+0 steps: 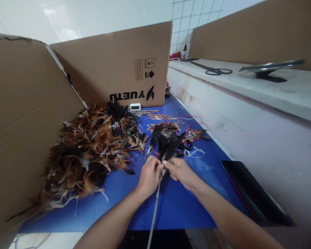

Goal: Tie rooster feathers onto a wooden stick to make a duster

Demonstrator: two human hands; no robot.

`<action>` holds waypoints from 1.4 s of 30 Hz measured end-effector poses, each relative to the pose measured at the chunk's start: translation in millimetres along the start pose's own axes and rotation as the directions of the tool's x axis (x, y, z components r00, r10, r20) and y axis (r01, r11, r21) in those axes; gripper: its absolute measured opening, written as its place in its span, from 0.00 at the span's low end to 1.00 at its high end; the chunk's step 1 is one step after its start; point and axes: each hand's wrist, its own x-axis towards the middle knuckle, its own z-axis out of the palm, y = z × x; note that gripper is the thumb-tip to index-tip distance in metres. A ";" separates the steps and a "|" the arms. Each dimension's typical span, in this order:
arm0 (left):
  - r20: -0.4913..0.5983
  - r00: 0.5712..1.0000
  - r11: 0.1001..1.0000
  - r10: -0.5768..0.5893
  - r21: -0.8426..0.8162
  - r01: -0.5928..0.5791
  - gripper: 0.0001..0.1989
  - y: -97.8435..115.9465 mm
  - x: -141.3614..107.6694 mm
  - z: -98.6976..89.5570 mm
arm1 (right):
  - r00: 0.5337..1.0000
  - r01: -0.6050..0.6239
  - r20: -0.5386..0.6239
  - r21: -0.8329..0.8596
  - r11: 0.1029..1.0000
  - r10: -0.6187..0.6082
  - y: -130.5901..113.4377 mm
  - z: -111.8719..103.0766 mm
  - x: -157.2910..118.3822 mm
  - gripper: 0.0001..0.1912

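Over the blue tabletop [191,204], my left hand [149,174] and my right hand [181,172] meet at the base of a bunch of black feathers [168,147]. Both are closed, with thumbs and fingers pinching the quill ends. A thin pale stick [155,209] runs from between the hands down toward the near table edge. The feather tips fan upward, away from me. My fingers hide the spot where feathers and stick meet. Just beyond lie brown feathers [171,127], a loop of white ribbon [195,152] and red string [194,133].
A large heap of brown and black feathers [93,145] covers the table's left side, against cardboard walls [114,65]. Behind it sit a small white digital display [135,107] and several thin sticks [147,112]. A dark tablet-like slab [254,188] lies right; scissors [215,71] rest on the ledge.
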 end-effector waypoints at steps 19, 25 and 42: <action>-0.023 0.986 0.985 -0.165 0.053 0.166 0.08 3.5 -4.2 12.9 | 0.994 0.077 0.097 -0.246 0.966 -0.054 8.5 -3.7 2.1 0.09; -0.055 0.985 0.985 -0.160 0.061 0.164 0.08 1.8 -2.3 10.3 | 0.960 0.272 0.094 -0.547 0.792 -0.265 10.8 -8.2 3.0 0.08; -0.024 0.980 0.978 -0.195 0.068 0.197 0.07 -4.0 0.1 9.6 | 0.943 0.295 0.132 -0.758 0.582 -0.305 -4.2 -1.4 -15.8 0.10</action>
